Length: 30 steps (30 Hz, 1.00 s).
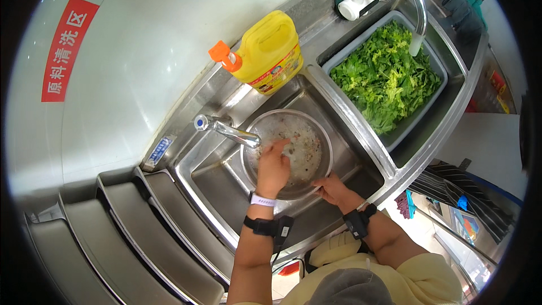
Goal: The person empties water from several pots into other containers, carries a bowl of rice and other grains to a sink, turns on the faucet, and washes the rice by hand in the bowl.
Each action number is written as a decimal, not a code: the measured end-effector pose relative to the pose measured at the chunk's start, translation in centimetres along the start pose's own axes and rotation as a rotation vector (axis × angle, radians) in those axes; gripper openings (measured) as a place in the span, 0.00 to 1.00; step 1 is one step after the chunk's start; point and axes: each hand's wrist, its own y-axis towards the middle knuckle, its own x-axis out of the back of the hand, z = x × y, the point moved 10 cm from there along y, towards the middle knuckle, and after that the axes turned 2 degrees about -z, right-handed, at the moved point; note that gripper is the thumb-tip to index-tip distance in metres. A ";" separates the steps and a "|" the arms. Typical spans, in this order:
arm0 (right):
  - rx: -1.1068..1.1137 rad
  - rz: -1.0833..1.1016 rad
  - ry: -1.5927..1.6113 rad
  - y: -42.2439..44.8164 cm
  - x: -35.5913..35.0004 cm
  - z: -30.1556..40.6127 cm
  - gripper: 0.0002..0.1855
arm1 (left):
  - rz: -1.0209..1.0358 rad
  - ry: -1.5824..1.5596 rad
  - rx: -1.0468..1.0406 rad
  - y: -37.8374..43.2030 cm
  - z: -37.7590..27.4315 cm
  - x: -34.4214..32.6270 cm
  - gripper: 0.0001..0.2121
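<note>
A round metal basin [329, 152] sits in the left sink bowl, holding cloudy liquid [302, 152] with small bits of food scraps in it. My left hand [274, 165] is over the basin's left part, just below the spout of a chrome faucet [237, 133], with its fingers at the liquid; whether they hold anything cannot be told. At the basin's lower right rim, my right hand [332, 188] grips the edge between thumb and fingers. Both wrists wear black straps with small devices.
A yellow jug [271, 51] with an orange cap stands on the sink ledge. Leafy greens [385, 76] fill a grey tub [440, 65] in the right sink bowl, under a curved faucet [417, 4]. Several metal trays [139, 237] stand at the left.
</note>
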 end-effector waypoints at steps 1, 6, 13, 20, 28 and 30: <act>0.005 -0.009 0.007 0.1 0.0 0.1 0.25 | 0.012 0.084 -0.052 0.2 -0.8 -0.8 0.18; -0.030 -0.055 -0.146 -1.0 0.7 -0.1 0.25 | 0.161 0.458 -0.246 1.4 -3.4 -6.4 0.15; -0.050 -0.005 -0.015 -0.8 1.7 -1.0 0.25 | 0.407 0.600 -0.387 -3.7 -2.9 -8.2 0.11; -0.034 -0.049 -0.084 -0.8 1.9 -0.6 0.28 | 0.310 0.465 -0.216 -4.9 -3.1 1.3 0.08; -0.059 0.009 -0.090 -0.9 0.9 -0.4 0.28 | 0.415 0.493 -0.178 -7.7 1.5 -3.3 0.08; -0.036 -0.028 -0.115 -1.7 0.3 0.2 0.28 | 0.441 0.500 -0.137 -7.3 2.5 -5.0 0.09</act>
